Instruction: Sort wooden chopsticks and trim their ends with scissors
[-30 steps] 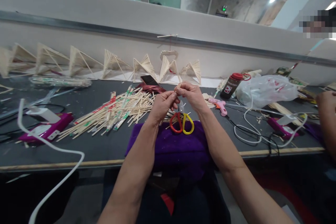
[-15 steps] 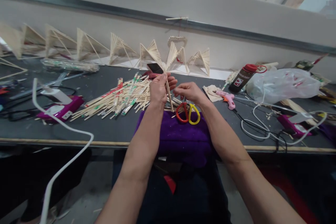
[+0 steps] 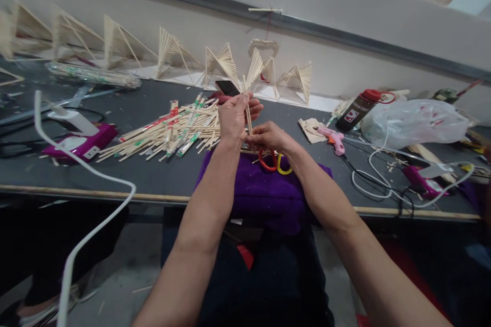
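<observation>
My left hand is closed around a few thin wooden chopsticks that stand nearly upright at the middle of the view. My right hand pinches the lower ends of these chopsticks. Just below my right hand, scissors with a red and a yellow handle lie on a purple cloth. A large pile of chopsticks, some in wrappers, is spread left of my left hand. Behind my hands stand fan-shaped chopstick structures against the wall.
At the right are a pink glue gun, a black bottle with a red lid, a plastic bag and a purple power strip. Another purple power strip with a white cable is at the left. A dark phone lies behind my left hand.
My right hand has moved left and closed on the lower ends of the chopsticks held by my left hand. The view has tilted slightly.
</observation>
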### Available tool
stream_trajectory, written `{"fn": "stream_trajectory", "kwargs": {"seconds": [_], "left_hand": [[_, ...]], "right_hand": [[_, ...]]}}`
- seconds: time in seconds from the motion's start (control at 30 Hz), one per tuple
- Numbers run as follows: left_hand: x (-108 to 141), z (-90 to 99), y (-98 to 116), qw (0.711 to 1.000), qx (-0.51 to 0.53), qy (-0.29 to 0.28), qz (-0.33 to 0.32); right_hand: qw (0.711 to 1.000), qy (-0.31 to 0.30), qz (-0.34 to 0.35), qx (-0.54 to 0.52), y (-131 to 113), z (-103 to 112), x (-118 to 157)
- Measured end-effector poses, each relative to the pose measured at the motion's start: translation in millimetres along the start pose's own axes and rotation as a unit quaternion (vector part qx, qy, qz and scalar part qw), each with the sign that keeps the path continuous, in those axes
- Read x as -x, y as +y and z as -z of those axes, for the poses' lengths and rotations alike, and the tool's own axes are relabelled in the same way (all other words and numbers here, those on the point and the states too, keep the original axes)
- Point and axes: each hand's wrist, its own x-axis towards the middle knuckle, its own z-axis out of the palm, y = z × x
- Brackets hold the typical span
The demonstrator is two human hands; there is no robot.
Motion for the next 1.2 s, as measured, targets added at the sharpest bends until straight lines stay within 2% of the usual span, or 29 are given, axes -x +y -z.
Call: {"fn": "stream_trajectory", "kwargs": {"seconds": [0.07, 0.13, 0.27, 0.4, 0.6, 0.77, 0.9, 1.03, 1.13, 1.2], "left_hand": [[-3.0, 2.9, 2.8, 1.000, 0.011, 0.016, -0.003], [-9.0, 9.6, 6.4, 0.997, 0.042, 0.056, -0.014], [-23.7, 27.9, 11.5, 0.983, 0.115, 0.139, -0.025], [-31.5, 38.3, 10.8, 0.973, 0.144, 0.178, -0.036], [-35.8, 42.2, 6.7, 0.968, 0.173, 0.182, -0.027], [-38.5, 45.2, 6.4, 0.960, 0.206, 0.189, -0.010], [-36.4, 43.2, 8.3, 0.957, 0.223, 0.185, -0.005], [-37.5, 43.4, 7.4, 0.950, 0.249, 0.189, 0.006], [-41.0, 46.0, 4.8, 0.946, 0.255, 0.199, 0.027], [-42.7, 47.3, 4.2, 0.946, 0.255, 0.196, 0.035]], "right_hand": [[1.000, 0.006, 0.017, 0.017, 2.0, -0.8, -1.6], [0.998, 0.013, 0.025, 0.055, 3.3, -1.8, -2.6], [0.993, 0.025, 0.006, 0.117, 3.2, -3.6, -3.0], [0.991, 0.066, -0.016, 0.113, 4.8, -4.8, -4.1], [0.990, 0.062, -0.012, 0.124, 11.9, -0.1, -5.4], [0.989, 0.065, -0.016, 0.130, 6.6, 7.6, -1.3], [0.995, 0.060, 0.010, 0.078, 2.1, 6.2, 1.0], [0.997, 0.070, 0.020, 0.034, 9.2, 0.2, -3.7], [0.990, 0.087, 0.052, 0.100, 11.1, -0.6, -6.4], [0.967, 0.094, 0.083, 0.220, 6.8, 3.4, -4.2]]}}
